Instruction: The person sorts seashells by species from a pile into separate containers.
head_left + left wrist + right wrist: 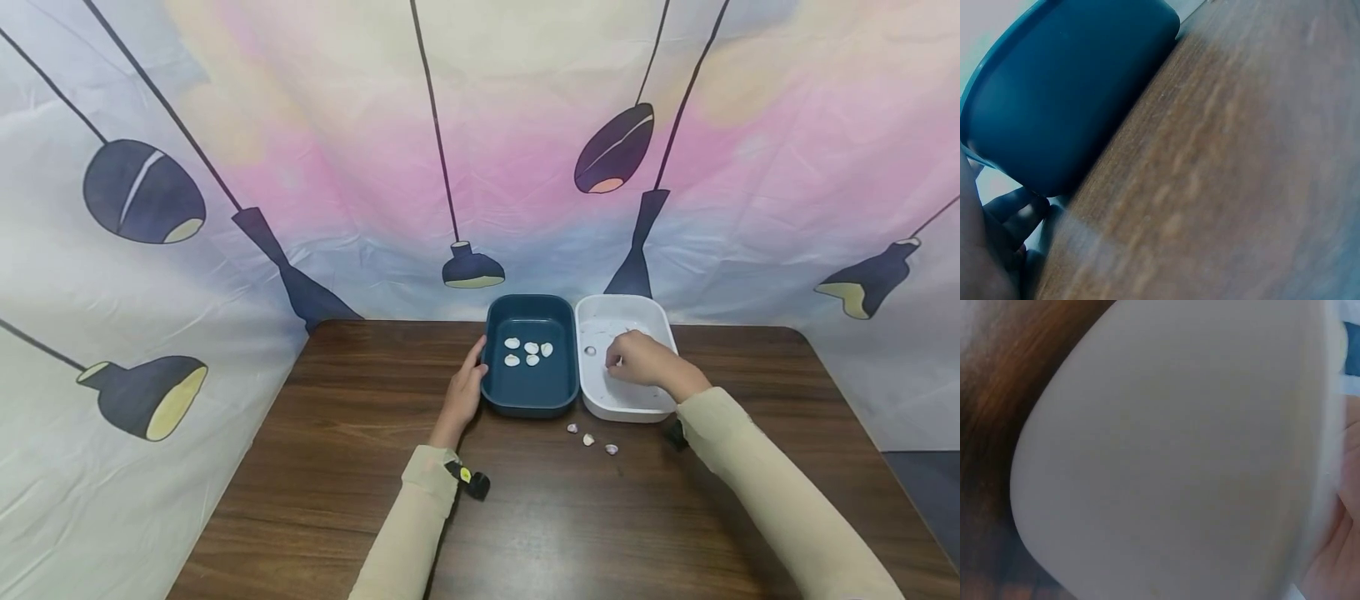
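Observation:
My left hand [461, 392] rests against the left side of a teal tray [529, 398], its fingers lying along the outer wall. In the left wrist view, fingers [1019, 215] touch the tray's lower corner. Several small, whitish, shell-like pieces [532, 348] lie inside that tray. My right hand [643, 360] reaches down into a white tray [624, 408], its fingers bent and fingertips low over the bottom. I cannot tell whether they pinch anything. Left of them in the white tray lies one small shell-like piece [590, 351]. The white tray's wall [1166, 456] hides most of the right hand in the right wrist view.
Both trays stand side by side near the back of a dark wooden table [360, 433]. Three small shell-like pieces [588, 440] lie on the wood in front of them. A cloth printed with lamps [337, 167] hangs behind the table.

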Demonstrator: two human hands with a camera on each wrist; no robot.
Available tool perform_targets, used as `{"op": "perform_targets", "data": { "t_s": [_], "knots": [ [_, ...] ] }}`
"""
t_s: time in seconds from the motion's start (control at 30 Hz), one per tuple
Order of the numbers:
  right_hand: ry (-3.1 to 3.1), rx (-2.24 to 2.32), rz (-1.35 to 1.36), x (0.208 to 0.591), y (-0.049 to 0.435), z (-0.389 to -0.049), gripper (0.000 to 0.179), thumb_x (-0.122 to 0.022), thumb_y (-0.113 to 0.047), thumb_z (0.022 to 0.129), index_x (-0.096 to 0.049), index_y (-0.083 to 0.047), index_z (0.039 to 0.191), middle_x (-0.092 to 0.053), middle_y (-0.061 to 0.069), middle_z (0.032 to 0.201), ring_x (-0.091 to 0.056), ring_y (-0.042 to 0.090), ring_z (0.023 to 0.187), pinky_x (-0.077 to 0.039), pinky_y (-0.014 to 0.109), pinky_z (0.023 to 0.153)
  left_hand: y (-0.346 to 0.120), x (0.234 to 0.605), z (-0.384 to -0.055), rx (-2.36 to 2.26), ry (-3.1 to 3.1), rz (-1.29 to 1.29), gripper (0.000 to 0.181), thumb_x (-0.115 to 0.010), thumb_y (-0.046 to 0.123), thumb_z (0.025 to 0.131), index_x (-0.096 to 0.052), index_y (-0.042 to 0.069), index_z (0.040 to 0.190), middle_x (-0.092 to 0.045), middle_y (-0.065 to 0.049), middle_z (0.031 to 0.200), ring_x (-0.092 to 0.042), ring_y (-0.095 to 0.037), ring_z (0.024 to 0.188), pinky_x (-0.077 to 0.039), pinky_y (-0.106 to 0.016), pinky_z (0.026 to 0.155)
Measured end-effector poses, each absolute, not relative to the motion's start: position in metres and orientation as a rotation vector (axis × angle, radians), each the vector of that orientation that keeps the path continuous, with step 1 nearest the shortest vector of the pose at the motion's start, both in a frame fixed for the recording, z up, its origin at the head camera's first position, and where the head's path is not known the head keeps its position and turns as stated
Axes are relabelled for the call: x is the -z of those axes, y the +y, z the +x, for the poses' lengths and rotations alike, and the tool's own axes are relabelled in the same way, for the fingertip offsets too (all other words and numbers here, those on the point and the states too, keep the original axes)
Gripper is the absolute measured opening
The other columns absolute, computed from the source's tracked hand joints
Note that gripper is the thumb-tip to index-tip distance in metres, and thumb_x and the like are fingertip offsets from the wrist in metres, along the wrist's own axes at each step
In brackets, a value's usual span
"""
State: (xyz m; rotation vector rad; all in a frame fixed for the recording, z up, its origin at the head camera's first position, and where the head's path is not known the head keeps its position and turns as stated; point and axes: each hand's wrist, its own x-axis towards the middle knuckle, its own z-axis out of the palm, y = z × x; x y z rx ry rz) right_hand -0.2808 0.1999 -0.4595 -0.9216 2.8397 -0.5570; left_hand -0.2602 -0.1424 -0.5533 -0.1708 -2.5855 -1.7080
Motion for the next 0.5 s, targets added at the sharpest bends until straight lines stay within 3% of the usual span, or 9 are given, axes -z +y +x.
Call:
{"op": "perform_targets", "data": {
  "t_s": [0.33,0.5],
  "knots": [
    [2.840,0.513,-0.664,0.480,0.200,-0.301,0.013,-0.071,0.004,0.086,-0.081,0.003,0.093,-0.078,0.016,0.095,-0.071,0.031,0.090,-0.057,0.050,0.090,-0.142,0.553,-0.258,1.737,-2.579,-0.162,0.059,-0.036,0.030,0.108,-0.036,0.032,0.166,-0.037,-0.002,0.169,-0.034,-0.032,0.155,-0.027,-0.061,0.122],
    [2.849,0.482,-0.580,0.484,0.195,-0.306,0.018,-0.069,0.005,0.088,-0.080,0.006,0.102,-0.076,0.024,0.109,-0.070,0.042,0.110,-0.053,0.054,0.100,-0.143,0.553,-0.259,1.736,-2.569,-0.176,0.059,-0.036,0.030,0.108,-0.036,0.031,0.166,-0.037,-0.003,0.169,-0.034,-0.033,0.155,-0.026,-0.061,0.122]
  ]
}}
